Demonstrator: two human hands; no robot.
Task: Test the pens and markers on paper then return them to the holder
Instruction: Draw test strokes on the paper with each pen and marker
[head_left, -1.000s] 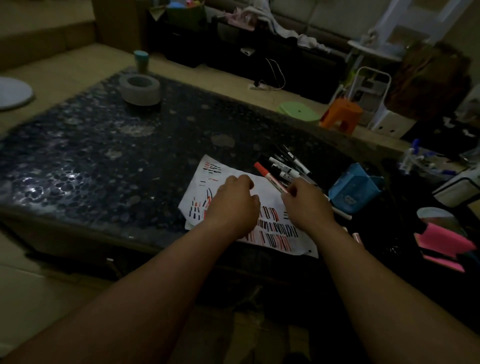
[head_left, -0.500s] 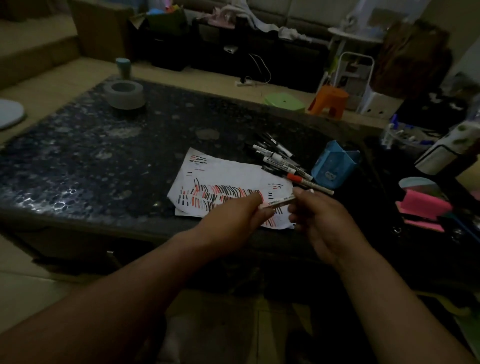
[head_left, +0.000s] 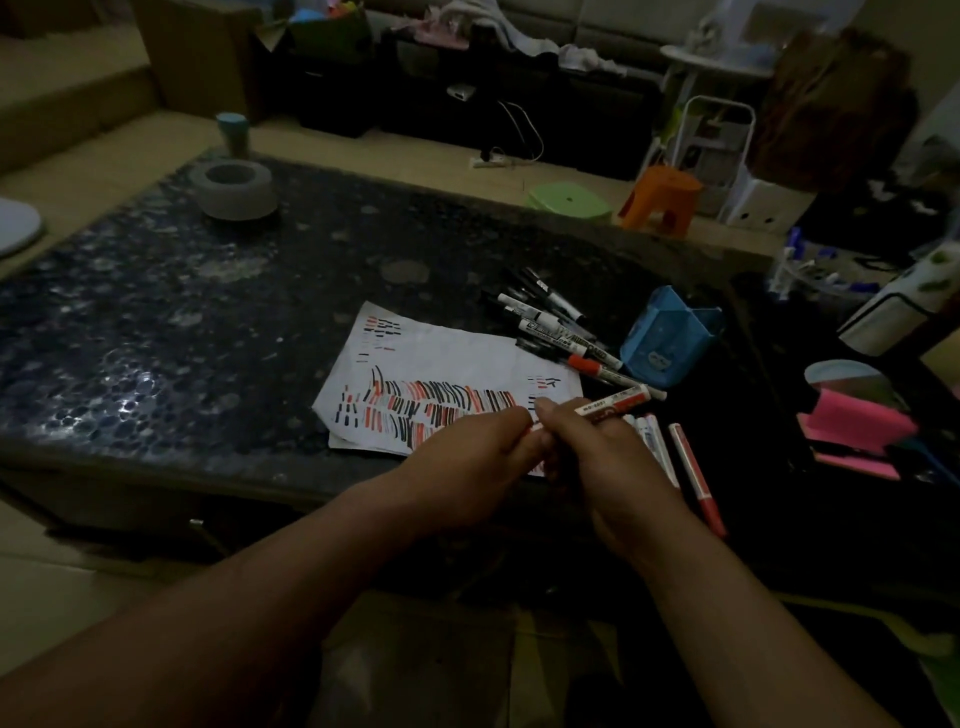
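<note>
A white marker with a red label (head_left: 615, 401) is held above the near edge of the paper (head_left: 441, 358). My right hand (head_left: 602, 457) grips its barrel, and my left hand (head_left: 478, 457) pinches its near end, which is hidden between my fingers. The paper is covered in red and black strokes. A pile of black and white markers (head_left: 545, 322) lies beyond the paper, with a red-capped one (head_left: 589, 366) at its near side. The blue pen holder (head_left: 670, 338) stands to the right of the pile. More pens (head_left: 693, 473) lie right of my right hand.
A dark pebbled table (head_left: 182, 322) carries a grey tape roll (head_left: 234, 187) at the far left. Pink sticky notes (head_left: 857, 431) lie at the right. An orange stool (head_left: 662, 200) and a green stool (head_left: 569, 200) stand on the floor beyond the table.
Both hands lifted off the paper with a marker taken from beside it. They have drawn together, the left hand now pinching the marker's near end.
</note>
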